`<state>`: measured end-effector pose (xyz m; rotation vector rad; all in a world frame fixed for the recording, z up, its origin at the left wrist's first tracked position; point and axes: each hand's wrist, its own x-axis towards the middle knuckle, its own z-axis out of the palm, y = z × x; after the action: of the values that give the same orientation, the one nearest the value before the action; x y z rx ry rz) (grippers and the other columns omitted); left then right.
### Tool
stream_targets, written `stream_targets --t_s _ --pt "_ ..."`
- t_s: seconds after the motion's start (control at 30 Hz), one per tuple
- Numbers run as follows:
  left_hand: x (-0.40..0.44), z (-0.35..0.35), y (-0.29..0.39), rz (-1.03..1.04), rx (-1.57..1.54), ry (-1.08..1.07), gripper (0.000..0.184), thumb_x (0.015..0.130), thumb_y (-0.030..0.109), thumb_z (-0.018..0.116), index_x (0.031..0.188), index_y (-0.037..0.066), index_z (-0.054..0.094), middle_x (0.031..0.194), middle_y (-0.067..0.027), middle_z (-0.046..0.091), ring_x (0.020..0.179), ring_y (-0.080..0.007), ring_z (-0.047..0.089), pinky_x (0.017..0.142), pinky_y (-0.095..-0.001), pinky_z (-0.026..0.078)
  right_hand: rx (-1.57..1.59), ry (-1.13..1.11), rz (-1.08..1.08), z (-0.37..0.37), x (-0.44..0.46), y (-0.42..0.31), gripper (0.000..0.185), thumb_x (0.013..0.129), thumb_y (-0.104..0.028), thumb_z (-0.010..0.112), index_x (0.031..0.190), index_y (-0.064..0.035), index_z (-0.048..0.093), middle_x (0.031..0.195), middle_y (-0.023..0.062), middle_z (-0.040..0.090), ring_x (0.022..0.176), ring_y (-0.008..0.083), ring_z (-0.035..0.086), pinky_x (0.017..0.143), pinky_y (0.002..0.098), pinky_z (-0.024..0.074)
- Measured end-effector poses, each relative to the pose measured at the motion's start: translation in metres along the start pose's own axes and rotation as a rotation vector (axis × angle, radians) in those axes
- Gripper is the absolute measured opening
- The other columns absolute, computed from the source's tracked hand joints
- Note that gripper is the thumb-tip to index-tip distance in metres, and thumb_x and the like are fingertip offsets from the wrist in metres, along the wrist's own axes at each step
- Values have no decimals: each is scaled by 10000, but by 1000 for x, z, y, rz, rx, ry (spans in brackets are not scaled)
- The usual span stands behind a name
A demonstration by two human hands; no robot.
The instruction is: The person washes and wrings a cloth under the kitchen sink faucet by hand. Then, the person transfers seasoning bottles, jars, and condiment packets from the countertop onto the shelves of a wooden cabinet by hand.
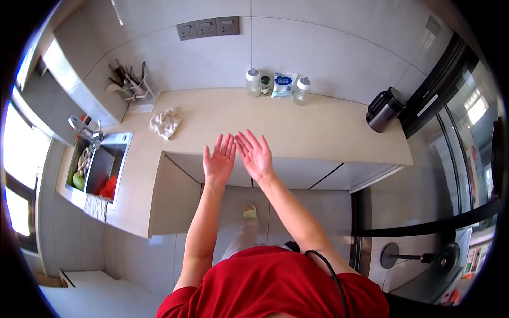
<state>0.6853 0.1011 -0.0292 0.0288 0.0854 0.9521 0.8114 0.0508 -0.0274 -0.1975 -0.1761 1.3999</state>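
Both palms face up, side by side, in front of the counter's front edge. My left hand (219,163) is open with its fingers stretched out, and nothing lies in it. Close beside it, my right hand (256,158) is open too, its palm bare. The fingertips of the two hands nearly meet; whether they touch I cannot tell. Behind them runs the beige countertop (222,114). A crumpled whitish cloth (165,123) lies on it, to the left of my hands.
Along the wall stand two clear bottles (253,84) (302,91), a small dark-green jar (264,86) and a blue-white packet (284,85). A dark kettle (385,109) is at right. At left are a utensil rack (137,90) and a sink (125,139) holding vegetables.
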Motion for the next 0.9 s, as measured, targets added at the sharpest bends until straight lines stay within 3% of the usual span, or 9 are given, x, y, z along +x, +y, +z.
stream_targets --t_s 0.4,0.47,0.53,0.57,0.6,0.67,0.7,0.83,0.9 --pt "213 -2 -56 -293 171 54 541 936 447 374 1306 52 404 1327 -177 433 1220 -269 430 1060 -366 327 -109 155 -244 -43 123 -124 607 935 -464 363 1359 -31 330 1373 168 371 1246 237 374 1085 332 260" --pt "240 -7 -65 -319 226 33 540 924 435 430 1324 75 379 1332 -154 432 1225 -262 423 1051 -359 335 -81 161 -258 -53 136 -142 587 929 -432 415 1349 -30 343 1358 162 387 1234 238 389 1070 338 286" --pt "267 -17 -81 -283 499 132 573 909 410 491 1360 97 328 1372 -125 385 1257 -245 383 1045 -348 337 -240 300 -352 -66 145 -163 556 912 -354 497 1329 -15 355 1330 165 407 1213 247 413 1053 352 325" --pt "285 -29 -88 -264 580 175 606 883 347 569 1379 118 309 1345 -91 417 1263 -241 374 1040 -356 335 -326 360 -387 -76 149 -175 567 872 -285 593 1315 -14 368 1303 150 432 1191 224 431 1027 337 348" --pt "297 -33 -94 -263 577 174 606 883 347 569 1379 118 309 1345 -91 417 1263 -241 374 1040 -356 335 -329 359 -386 -86 154 -186 567 872 -285 593 1315 -14 368 1303 150 432 1191 224 431 1027 337 348" --pt "318 -37 -110 -193 893 265 687 850 341 623 1402 124 277 1373 -71 388 1305 -214 308 1042 -335 306 -858 645 -547 -104 162 -209 606 836 -249 647 1320 -21 364 1300 147 438 1198 210 426 1020 323 343" --pt "328 -35 -117 -151 979 256 784 803 349 682 1415 111 253 1409 -93 338 1337 -218 244 1050 -350 276 -909 671 -569 -109 167 -219 699 793 -227 698 1351 -37 323 1335 151 395 1235 220 387 1026 332 324" --pt "362 -44 -147 -108 1252 385 835 787 379 683 1401 29 236 1425 -163 292 1331 -262 259 1068 -390 245 -1146 764 -543 -136 191 -259 810 748 -239 739 1381 -51 270 1389 156 320 1288 249 323 1043 365 299" --pt "380 -61 -159 152 1544 388 814 770 329 695 1369 -21 270 1402 -192 316 1314 -290 291 1067 -375 259 -1380 750 -504 -157 205 -271 887 715 -252 764 1395 -54 230 1426 152 258 1326 268 263 1045 402 288"
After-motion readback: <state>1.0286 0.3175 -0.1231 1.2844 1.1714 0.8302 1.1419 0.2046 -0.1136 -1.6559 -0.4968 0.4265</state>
